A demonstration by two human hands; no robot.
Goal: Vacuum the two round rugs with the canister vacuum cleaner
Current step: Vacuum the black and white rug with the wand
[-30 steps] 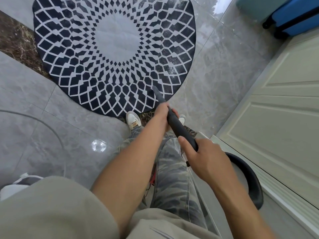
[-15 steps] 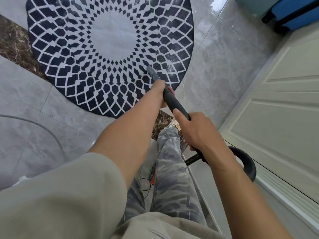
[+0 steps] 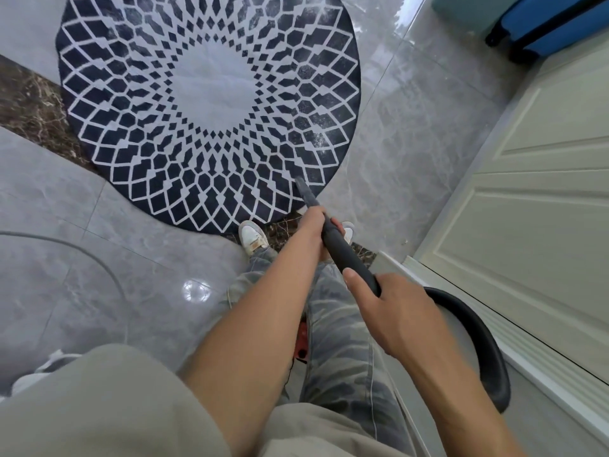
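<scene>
Two hands clamp the dark vacuum tube [image 3: 346, 255], one behind the other. The right hand [image 3: 392, 311] wraps the near end, where a black hose [image 3: 494, 374] curves away to the right. The left hand [image 3: 314, 222] grips the tube farther along, above the white shoes [image 3: 252, 237] on the grey tiled floor [image 3: 99, 291]. The tube's tip rests on the near right edge of the round rug [image 3: 211, 94], navy with a white lattice and pale centre. A cream door [image 3: 527, 209] stands on the right, with a blue suitcase [image 3: 560, 24] at the far right.
</scene>
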